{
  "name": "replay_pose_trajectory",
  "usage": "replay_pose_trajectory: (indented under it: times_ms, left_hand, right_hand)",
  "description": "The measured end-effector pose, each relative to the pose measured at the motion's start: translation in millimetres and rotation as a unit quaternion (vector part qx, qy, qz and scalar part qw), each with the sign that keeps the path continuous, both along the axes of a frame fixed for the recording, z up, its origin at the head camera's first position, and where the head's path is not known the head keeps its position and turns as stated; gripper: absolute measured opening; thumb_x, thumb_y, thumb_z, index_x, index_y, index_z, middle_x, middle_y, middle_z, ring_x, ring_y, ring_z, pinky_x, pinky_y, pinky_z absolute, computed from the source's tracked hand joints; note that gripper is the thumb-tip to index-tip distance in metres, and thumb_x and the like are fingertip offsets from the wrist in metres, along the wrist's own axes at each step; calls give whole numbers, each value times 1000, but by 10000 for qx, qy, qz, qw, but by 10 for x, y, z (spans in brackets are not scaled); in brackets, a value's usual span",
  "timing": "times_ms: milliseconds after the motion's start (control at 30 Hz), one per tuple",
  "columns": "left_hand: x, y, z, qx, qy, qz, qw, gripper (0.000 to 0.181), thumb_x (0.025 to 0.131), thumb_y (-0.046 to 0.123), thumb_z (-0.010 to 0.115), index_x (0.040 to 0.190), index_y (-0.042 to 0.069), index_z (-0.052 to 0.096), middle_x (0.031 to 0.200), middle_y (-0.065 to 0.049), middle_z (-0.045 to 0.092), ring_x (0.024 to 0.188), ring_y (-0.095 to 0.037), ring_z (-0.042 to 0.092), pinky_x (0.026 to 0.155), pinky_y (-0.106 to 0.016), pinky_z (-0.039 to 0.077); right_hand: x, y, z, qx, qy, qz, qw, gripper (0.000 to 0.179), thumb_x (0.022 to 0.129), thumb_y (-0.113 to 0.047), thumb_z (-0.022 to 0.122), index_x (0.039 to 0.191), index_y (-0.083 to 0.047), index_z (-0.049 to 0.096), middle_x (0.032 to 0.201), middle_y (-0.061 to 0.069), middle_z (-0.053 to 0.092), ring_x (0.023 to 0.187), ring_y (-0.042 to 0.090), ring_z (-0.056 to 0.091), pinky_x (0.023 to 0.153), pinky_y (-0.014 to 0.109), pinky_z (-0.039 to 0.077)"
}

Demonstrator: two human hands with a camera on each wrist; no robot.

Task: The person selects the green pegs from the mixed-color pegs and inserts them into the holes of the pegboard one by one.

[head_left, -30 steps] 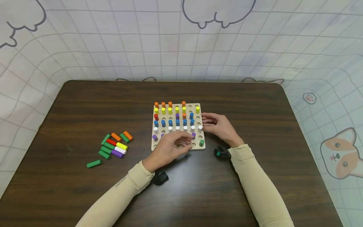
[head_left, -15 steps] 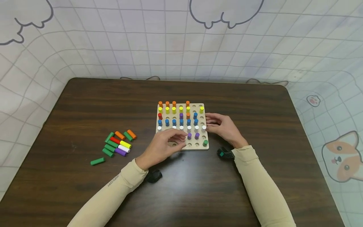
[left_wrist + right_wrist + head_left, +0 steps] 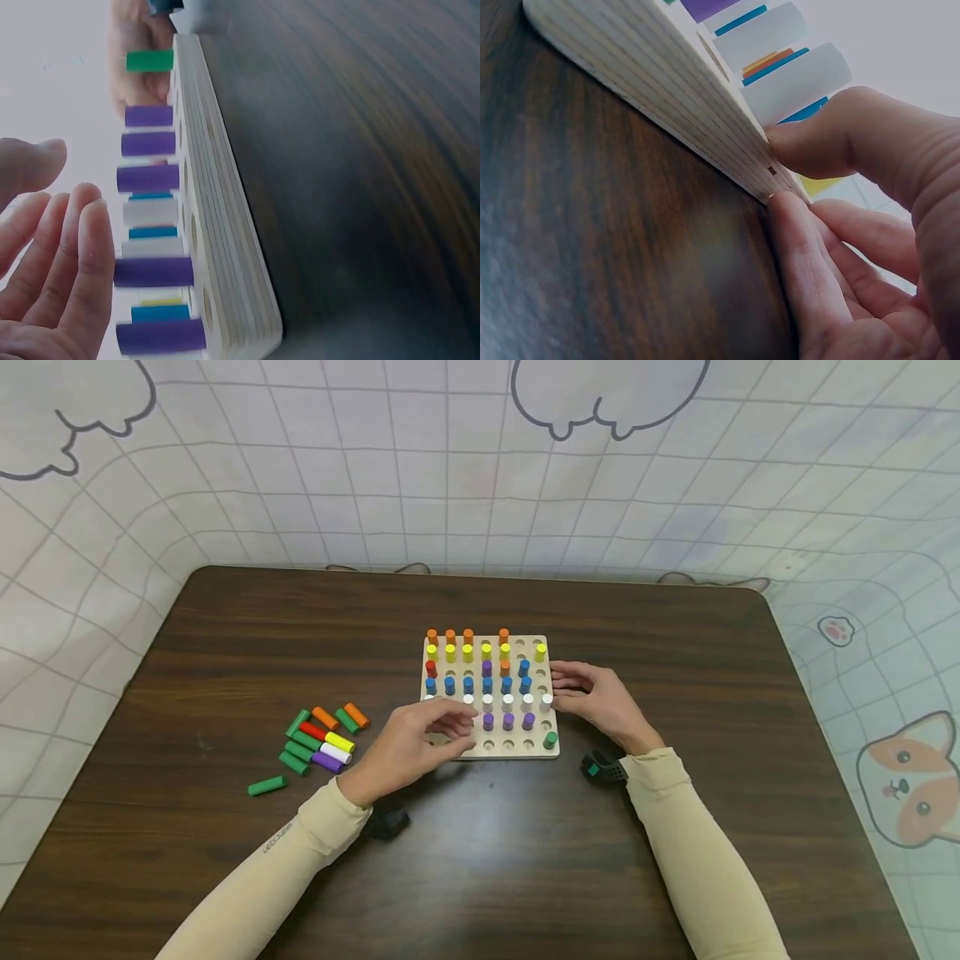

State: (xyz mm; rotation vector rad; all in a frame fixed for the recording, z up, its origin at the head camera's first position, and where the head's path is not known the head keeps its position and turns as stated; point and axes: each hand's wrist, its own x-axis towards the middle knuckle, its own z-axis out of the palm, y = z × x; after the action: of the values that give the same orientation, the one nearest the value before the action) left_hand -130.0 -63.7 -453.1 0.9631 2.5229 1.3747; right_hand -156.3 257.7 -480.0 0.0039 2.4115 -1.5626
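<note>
A square wooden pegboard (image 3: 498, 755) lies on the table, with coloured pegs upright in rows. My left hand (image 3: 408, 739) hovers over its front left part, fingers gently curved and thumb apart, with nothing between them. In the left wrist view, the fingertips (image 3: 94, 225) are beside the tops of the purple pegs (image 3: 150, 178). My right hand (image 3: 603, 702) grips the board's right edge, its thumb (image 3: 825, 127) at the top edge near a white peg (image 3: 799, 79) and fingers against the side. A green peg (image 3: 551, 740) stands in the front right corner. The left hand hides some front holes.
Left of the board lies a loose group of pegs, including a red peg (image 3: 312, 730), a yellow peg (image 3: 341, 742), a purple peg (image 3: 327, 762) and several green ones. One green peg (image 3: 267, 786) lies apart, nearer the front. A patterned wall covering (image 3: 480, 485) rises behind the table.
My left hand has drawn back leftward across the board's front, uncovering three purple pegs in a row. The right hand stays at the right edge. The head view has shifted slightly.
</note>
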Motion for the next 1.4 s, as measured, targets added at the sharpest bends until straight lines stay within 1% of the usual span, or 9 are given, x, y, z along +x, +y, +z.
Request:
replay_pose_trajectory:
  times_ms: [167, 400, 567, 733, 867, 1000, 1233, 1400]
  left_hand:
    - [-20, -98, 28, -73, 69, 44, 9999, 41, 85, 11, 85, 123, 3, 71, 106, -8, 77, 88, -14, 74, 84, -36, 66]
    - [-55, -252, 86, -253, 189, 174, 9993, 40, 85, 11, 85, 122, 4, 71, 104, -5, 76, 87, -15, 73, 85, -38, 66]
    - [-88, -386, 124, -371, 292, 241, 9986, 41, 85, 9, 85, 123, 3, 70, 106, -8, 76, 88, -15, 74, 86, -38, 66]
    - [-124, -539, 139, -563, 477, 231, 9970, 43, 84, 8, 86, 123, 2, 69, 107, -8, 76, 89, -15, 74, 85, -35, 66]
    - [-150, -654, 143, -625, 635, 253, 9957, 42, 83, 8, 87, 121, 4, 70, 104, -6, 76, 88, -15, 74, 82, -36, 66]
    - [-161, -755, 165, -752, 766, 303, 9938, 42, 83, 9, 87, 121, 5, 70, 104, -6, 76, 88, -14, 74, 81, -38, 66]
    - [-156, -939, 201, -1157, 937, 383, 9881, 43, 83, 13, 87, 123, 8, 70, 105, -4, 75, 89, -13, 73, 80, -37, 66]
    - [-148, -1053, 212, -1265, 1073, 431, 9852, 42, 83, 13, 88, 121, 9, 71, 104, -3, 75, 89, -14, 73, 80, -38, 66]
  right_hand:
    - [-3, 6, -7, -5, -39, -28, 10000, 64, 90, -17, 77, 150, -13, 54, 139, 12, 64, 122, 24, 66, 93, 16, 58]
    - [-2, -5, -2, -53, -37, -26, 10000, 64, 90, -16, 77, 150, -13, 53, 140, 12, 63, 122, 23, 66, 93, 16, 59]
    - [-6, -4, 1, -43, -43, -40, 10000, 65, 90, -15, 77, 150, -12, 53, 140, 12, 63, 122, 23, 66, 93, 15, 58]
    - [-2, -8, 9, 12, -48, -44, 10000, 64, 90, -17, 77, 150, -13, 53, 141, 12, 63, 123, 24, 65, 92, 15, 58]
    - [2, -11, 15, 27, -41, -51, 10000, 64, 90, -17, 77, 150, -13, 54, 140, 11, 63, 123, 25, 64, 91, 14, 57]
    - [10, -10, 16, 33, -45, -45, 10000, 64, 91, -16, 77, 150, -13, 54, 141, 12, 63, 124, 25, 64, 92, 14, 57]
    - [12, -17, 9, 49, -1, -31, 10000, 63, 91, -16, 77, 150, -12, 54, 141, 11, 64, 124, 24, 64, 91, 13, 57]
    - [16, -16, 18, 17, 17, -49, 10000, 62, 91, -16, 76, 149, -12, 54, 141, 11, 64, 123, 22, 65, 91, 13, 57]
